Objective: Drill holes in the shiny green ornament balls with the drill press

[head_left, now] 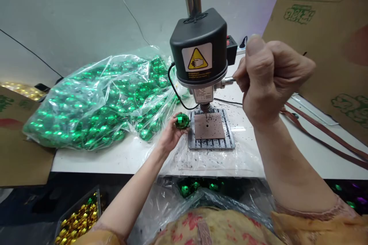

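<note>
Green and faceted, a ball is held by left fingers while right fingers clench a lever.

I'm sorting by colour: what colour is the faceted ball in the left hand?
Shiny green; the faceted ball shows best in the head view.

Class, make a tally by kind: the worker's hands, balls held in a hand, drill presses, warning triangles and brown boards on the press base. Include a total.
Hands: 2 (left hand, right hand)
Held green ball: 1
Drill press: 1
Warning triangle: 1
Brown board: 1
Total: 6
</note>
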### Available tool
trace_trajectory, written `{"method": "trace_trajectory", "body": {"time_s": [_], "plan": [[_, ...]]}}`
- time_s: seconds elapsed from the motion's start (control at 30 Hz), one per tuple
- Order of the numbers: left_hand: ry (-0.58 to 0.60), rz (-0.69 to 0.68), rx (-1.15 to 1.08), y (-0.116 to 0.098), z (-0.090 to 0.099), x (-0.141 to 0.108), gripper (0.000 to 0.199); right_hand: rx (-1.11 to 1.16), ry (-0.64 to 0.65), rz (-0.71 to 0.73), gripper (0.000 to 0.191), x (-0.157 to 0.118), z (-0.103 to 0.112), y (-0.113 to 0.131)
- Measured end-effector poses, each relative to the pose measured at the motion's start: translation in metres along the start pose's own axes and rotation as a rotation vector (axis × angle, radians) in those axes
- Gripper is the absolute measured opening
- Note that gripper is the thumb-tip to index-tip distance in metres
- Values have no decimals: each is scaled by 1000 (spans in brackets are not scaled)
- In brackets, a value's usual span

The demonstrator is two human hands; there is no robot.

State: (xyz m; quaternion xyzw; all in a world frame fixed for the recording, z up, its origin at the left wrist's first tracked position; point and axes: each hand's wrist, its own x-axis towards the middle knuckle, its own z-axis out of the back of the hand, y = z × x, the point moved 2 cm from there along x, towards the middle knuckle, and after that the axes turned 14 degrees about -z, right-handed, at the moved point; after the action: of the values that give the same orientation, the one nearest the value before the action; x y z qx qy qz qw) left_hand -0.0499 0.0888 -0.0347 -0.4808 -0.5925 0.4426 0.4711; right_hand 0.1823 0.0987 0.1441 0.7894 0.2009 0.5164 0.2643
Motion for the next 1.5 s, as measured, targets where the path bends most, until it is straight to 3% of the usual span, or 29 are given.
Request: {"method": "trace_trajectory", "body": {"time_s": [0.13,0.4,0.8,1.07,1.3,1.5], "plan": [[29,74,-206,-2,-21,-12,39,-67,-27,37,47,1,1,-1],[144,-178,238,19,-32,-10,62,-24,14,21,43,0,2,-1],[217,-278,350,30,-47,4,59,-98,15,-7,46,-1,2,-2],[175,-399,614,29,-52,3,59,7,39,-23,41,-1,4,-2],[146,-356,441,38,-52,-1,57,-13,29,-36,46,0,1,0],[127,-357,421,38,-52,6,54,50,31,2,46,10,-5,1]]}}
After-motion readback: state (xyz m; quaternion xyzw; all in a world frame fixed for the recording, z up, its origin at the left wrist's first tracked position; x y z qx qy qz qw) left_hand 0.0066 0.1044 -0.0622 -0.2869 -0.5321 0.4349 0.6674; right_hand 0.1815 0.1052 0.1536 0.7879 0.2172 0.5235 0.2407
